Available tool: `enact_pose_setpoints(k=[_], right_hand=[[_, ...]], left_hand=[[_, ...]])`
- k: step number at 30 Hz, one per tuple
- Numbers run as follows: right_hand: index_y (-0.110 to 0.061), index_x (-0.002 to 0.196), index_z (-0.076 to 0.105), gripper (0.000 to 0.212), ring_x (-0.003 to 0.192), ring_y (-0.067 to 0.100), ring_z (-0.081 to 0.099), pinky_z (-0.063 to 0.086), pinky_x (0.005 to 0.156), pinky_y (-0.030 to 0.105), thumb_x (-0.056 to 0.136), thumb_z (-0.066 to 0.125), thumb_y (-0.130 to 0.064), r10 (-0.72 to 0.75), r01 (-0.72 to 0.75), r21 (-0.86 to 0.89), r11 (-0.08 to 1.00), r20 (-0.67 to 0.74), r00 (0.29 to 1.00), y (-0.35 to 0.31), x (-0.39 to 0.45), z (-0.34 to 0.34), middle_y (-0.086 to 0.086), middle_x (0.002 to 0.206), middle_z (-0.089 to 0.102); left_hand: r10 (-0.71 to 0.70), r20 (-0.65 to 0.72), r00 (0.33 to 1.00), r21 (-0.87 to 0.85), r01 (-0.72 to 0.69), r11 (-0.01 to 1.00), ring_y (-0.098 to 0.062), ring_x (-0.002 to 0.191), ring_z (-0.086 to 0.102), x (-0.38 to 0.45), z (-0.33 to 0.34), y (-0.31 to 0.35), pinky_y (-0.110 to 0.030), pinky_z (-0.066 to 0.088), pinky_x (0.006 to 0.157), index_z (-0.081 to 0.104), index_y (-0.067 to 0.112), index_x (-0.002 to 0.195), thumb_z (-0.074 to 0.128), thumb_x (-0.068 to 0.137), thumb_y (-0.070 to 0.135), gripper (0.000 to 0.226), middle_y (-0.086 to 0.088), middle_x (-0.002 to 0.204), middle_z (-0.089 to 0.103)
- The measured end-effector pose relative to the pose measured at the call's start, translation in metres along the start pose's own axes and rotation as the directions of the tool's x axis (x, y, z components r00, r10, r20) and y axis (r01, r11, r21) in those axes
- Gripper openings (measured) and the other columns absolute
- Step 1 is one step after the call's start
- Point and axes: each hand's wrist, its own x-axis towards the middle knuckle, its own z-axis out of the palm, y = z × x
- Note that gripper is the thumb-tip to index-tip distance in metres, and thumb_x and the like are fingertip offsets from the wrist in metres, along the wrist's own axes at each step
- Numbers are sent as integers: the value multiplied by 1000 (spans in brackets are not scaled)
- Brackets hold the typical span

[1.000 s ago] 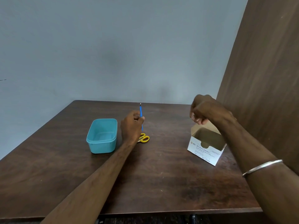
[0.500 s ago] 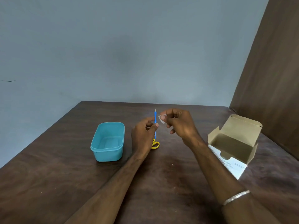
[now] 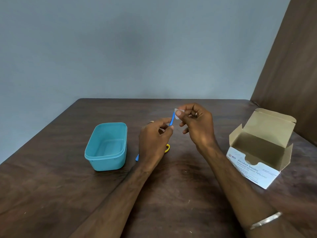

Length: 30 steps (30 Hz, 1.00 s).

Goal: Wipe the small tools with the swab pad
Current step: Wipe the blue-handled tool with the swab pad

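Observation:
My left hand (image 3: 154,141) grips a thin blue tool (image 3: 172,120) over the middle of the dark wooden table (image 3: 51,186). The tool's lower end (image 3: 137,158) sticks out below my palm. My right hand (image 3: 197,126) pinches a small white swab pad (image 3: 177,112) between thumb and fingers, and the pad is wrapped around the tool's upper tip. A yellow scissors handle (image 3: 167,148) lies on the table, mostly hidden behind my left hand.
A teal plastic container (image 3: 107,146) without a lid stands left of my hands. An open white box of alcohol swabs (image 3: 257,152) sits at the right, near a brown wooden panel (image 3: 291,66). A grey wall rises behind the table.
My right hand came from the swab box to the blue tool and now holds the pad on its tip. The tool tilted from upright to slanted.

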Motion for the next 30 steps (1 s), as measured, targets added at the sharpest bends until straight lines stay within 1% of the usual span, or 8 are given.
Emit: enact_pose_setpoints(k=[6,10,14,17,19,23,27,30], right_hand=[[-18,89,64,17,54,15,62,45,43,29,84,79,-19,-3,4,21,1000,-32,999,3,-2,2,0,76,71],[-10,88,61,27,51,14,60,43,43,32,81,83,-23,5,-4,4,1000,-100,995,6,-5,3,8,82,68],[-18,80,69,17,55,16,59,45,45,26,80,83,-28,-14,10,-29,1000,-128,992,7,-7,3,-1,80,71],[-26,81,74,7,59,15,59,46,46,26,83,80,-27,-23,20,-28,999,-91,996,6,-9,4,-7,80,74],[-23,85,75,3,55,11,57,47,47,31,86,77,-23,-22,22,-8,1000,-56,998,6,-10,5,-6,78,73],[-16,89,72,5,55,10,56,48,49,36,92,70,-20,-24,25,-59,998,12,1000,9,-8,3,12,85,70],[-30,84,67,17,58,10,59,49,52,28,94,67,-15,-105,114,-192,975,55,993,9,-7,-2,-5,88,67],[-32,82,64,23,57,10,58,48,50,25,95,65,-14,-124,130,-200,971,43,991,9,-6,-3,-9,84,63]], left_hand=[[46,21,999,18,-46,999,2,76,62,-3,-2,1,-28,56,74,73,21,112,70,86,17,26,20,85,63],[75,0,997,-5,-75,997,-3,79,64,-4,-6,-3,-34,57,74,73,21,111,68,87,16,25,21,85,64],[86,17,996,-6,-86,996,-3,80,64,-5,-7,-4,-36,58,75,72,20,113,68,87,14,27,16,91,66],[112,24,993,16,-113,993,-6,82,64,-4,-7,-5,-36,58,76,72,17,115,69,87,10,29,13,94,67],[141,19,990,41,-141,989,-10,83,65,-4,-7,-6,-37,57,75,72,16,114,69,86,7,30,10,95,69],[236,-10,972,153,-232,961,-16,76,61,-3,-9,-10,-39,52,66,74,14,109,65,84,1,30,-2,86,70],[292,0,957,230,-284,931,-21,72,61,0,-12,-13,-39,52,61,75,13,106,64,79,-3,33,-5,82,68],[275,21,961,213,-273,938,-19,72,61,-3,-10,-8,-39,52,62,75,12,106,67,81,-3,30,-5,82,69]])
